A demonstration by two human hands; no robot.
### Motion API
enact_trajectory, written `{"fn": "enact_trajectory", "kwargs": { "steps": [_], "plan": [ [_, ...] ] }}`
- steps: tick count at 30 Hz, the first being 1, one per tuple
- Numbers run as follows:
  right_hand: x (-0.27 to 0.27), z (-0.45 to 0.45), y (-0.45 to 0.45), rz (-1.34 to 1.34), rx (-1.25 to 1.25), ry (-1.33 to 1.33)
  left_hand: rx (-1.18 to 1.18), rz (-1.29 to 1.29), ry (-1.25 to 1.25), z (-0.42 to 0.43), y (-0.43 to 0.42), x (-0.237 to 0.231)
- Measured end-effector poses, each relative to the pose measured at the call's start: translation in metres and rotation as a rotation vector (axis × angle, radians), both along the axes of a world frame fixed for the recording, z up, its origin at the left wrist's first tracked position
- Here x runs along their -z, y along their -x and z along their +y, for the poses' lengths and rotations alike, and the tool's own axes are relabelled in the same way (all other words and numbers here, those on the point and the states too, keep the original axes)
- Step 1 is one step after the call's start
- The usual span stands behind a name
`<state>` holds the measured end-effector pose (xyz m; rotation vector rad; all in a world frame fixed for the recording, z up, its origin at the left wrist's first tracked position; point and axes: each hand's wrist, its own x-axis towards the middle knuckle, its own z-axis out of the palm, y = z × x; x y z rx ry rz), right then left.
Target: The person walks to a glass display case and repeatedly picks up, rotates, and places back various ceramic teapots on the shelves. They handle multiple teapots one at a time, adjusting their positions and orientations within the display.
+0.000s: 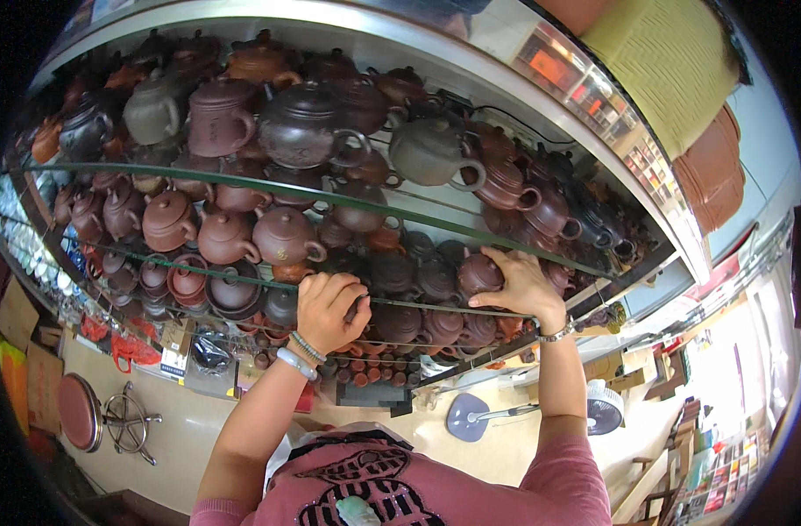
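Note:
My right hand (pixel 525 289) is spread around a purple-brown clay teapot (pixel 478 276) on the middle glass shelf, thumb low and fingers over its far side. My left hand (pixel 331 309) is curled at the front edge of the same glass shelf (pixel 279 285). Something dark shows between its thumb and forefinger, but I cannot tell whether it is held. Several dark teapots (pixel 395 273) stand between my hands. Left of my left hand sit reddish-brown teapots, among them one with a gold mark (pixel 289 235).
Large teapots, including a dark glossy one (pixel 302 125) and a grey-green one (pixel 433 151), crowd the upper glass shelf (pixel 374 204). More pots (pixel 228 289) fill the lower shelf. Behind me are a round stool (pixel 80 413) and a standing fan (pixel 603 409).

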<state>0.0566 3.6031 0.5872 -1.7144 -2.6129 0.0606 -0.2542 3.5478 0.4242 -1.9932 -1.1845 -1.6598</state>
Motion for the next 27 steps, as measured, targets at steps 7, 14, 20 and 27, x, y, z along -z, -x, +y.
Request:
{"fn": "enact_trajectory", "kwargs": {
  "steps": [7,14,20,27],
  "plan": [
    [0.022,0.007,-0.002,0.129,-0.056,-0.165,-0.006,0.011,0.008,-0.001,0.000,-0.001],
    [0.029,0.012,0.058,0.241,-0.206,-0.190,0.019,-0.001,0.029,-0.007,0.002,-0.006],
    [0.040,0.020,0.130,0.414,-0.421,-0.055,0.064,-0.090,0.030,-0.012,0.006,-0.009],
    [0.054,0.027,0.165,0.446,-0.427,-0.039,-0.014,-0.093,-0.011,-0.018,0.022,-0.014]
  ]
}}
